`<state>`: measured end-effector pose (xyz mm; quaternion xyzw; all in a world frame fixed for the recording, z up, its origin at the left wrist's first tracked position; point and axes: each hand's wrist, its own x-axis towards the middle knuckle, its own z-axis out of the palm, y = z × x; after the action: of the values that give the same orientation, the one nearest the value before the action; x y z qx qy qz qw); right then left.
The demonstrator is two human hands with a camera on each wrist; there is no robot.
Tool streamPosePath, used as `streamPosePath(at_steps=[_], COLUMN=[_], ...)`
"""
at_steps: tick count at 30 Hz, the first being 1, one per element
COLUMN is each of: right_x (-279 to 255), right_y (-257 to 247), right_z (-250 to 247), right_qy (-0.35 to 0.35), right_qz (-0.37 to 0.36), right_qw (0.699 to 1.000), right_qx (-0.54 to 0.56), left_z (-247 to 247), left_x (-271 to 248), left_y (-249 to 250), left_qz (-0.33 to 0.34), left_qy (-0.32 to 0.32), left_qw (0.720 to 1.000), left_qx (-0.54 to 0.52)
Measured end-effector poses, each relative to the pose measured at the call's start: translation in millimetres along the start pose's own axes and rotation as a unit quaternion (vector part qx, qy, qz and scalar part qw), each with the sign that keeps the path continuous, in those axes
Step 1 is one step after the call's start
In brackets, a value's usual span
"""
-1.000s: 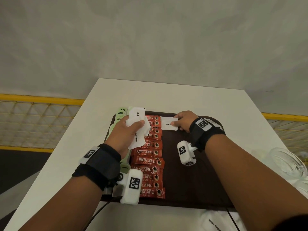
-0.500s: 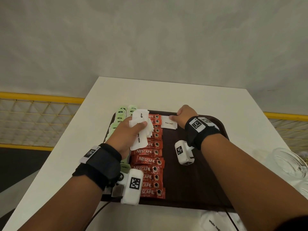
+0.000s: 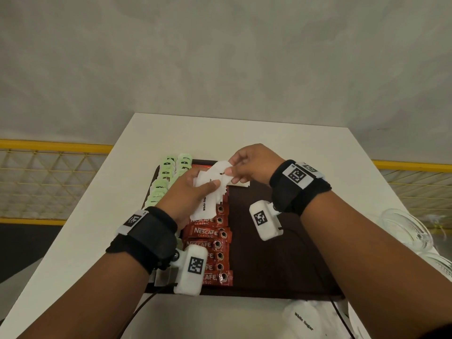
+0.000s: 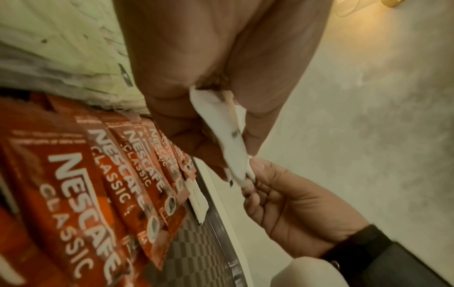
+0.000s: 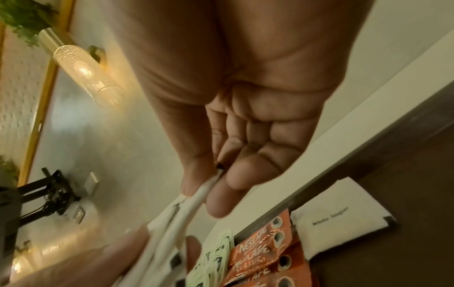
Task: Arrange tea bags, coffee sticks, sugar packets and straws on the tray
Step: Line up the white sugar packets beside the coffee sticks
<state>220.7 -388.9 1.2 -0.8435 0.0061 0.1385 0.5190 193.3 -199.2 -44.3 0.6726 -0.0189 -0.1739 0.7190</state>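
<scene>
White table (image 3: 244, 133) carries your dark tray (image 3: 269, 260) holding green tea bags (image 3: 161, 184), red coffee sticks (image 3: 208, 241), one sugar packet (image 5: 339, 215). Your left hand (image 3: 186, 194) grips a sugar packet bundle (image 3: 208, 199) above it; your right hand (image 3: 252, 165) pinches the top packet (image 3: 220, 170).

A dark brown tray (image 3: 281, 265) lies on the desk, its right half bare. Down its left edge runs a row of pale green tea bags (image 3: 162, 184), overlapping one another. Beside them sits a column of red Nescafe Classic coffee sticks (image 3: 210, 243), overlapping like shingles, print facing up. One white sugar packet (image 5: 341, 217) (marked "White Sugar") lies flat at the tray's far edge, just right of the coffee sticks. I hold a fanned bunch of white sugar packets (image 3: 208, 192) above the sticks in my left hand (image 3: 186, 192), and my right hand (image 3: 249, 165) pinches the top packet (image 3: 221, 168) of that bunch.
</scene>
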Motion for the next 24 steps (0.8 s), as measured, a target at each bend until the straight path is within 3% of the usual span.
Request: streamPosePath(at_steps=[4,7,10,14,19,22,24], right_x=[-3.0,1.5,9.1,10.8,15.0,19.0,20.2], right_y=[8.9,25.7,48.9,54.6,49.6,54.6,50.5], right_z=[-5.5,-10.9,-13.9,-4.0,1.1,2.5,5.6], right_qy=[0.009,0.082,0.155,0.111,0.096,0.116,0.099], right_qz=[0.049,0.106,0.185,0.26,0.272,0.227,0.231], right_qw=[0.993,0.974,0.965,0.954,0.957,0.966,0.961], right_qx=[0.104,0.181,0.102,0.099,-0.04,-0.044,-0.115], left_z=[-5.8,-10.4,-14.7,-19.6,-25.4,-26.1,-26.3], left_x=[-1.1,-0.4,-0.7,-2.3,-3.8,-4.8,-5.0], left_y=[-2.5,-4.0,-5.0,-5.9,-9.8,-10.9,-10.7], left_qz=[-0.001,0.001,0.005,-0.001,-0.011,-0.013,-0.012], left_qy=[0.033,0.069,0.085,0.087,0.096,0.095,0.093], left_qw=[0.999,0.997,0.996,0.996,0.995,0.995,0.996], left_qx=[-0.01,-0.017,-0.013,-0.006,0.0,-0.001,-0.003])
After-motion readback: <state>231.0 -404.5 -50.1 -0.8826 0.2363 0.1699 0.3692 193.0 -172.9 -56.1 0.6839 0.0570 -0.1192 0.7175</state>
